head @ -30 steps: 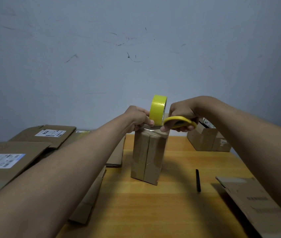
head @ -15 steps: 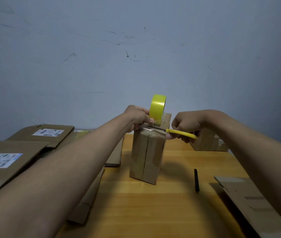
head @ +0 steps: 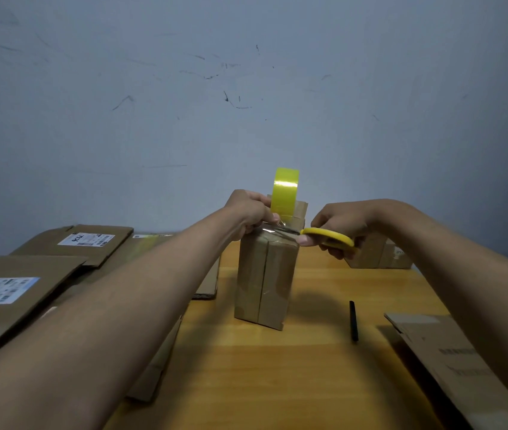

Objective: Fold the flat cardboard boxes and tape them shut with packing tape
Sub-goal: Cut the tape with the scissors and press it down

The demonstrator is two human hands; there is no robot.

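Observation:
A small folded cardboard box (head: 265,283) stands upright on the wooden table (head: 277,367), its front seam covered with clear tape. My left hand (head: 248,214) grips the yellow tape roll (head: 284,192) above the box's top edge, with a strip of clear tape stretched from roll to box. My right hand (head: 339,223) holds yellow-handled scissors (head: 327,236) whose blades reach left into the taut tape at the box top. One rear flap of the box stands up behind the roll.
Flat cardboard boxes with white labels (head: 44,274) are stacked at the left. Another flat sheet (head: 451,361) lies at the right front. A black pen (head: 353,321) rests on the table right of the box. A folded box (head: 380,256) sits behind my right hand.
My right hand came down from beside the roll to the box's top edge, turning the scissors level, and the blades now meet the stretched tape. My left hand and the roll stayed put.

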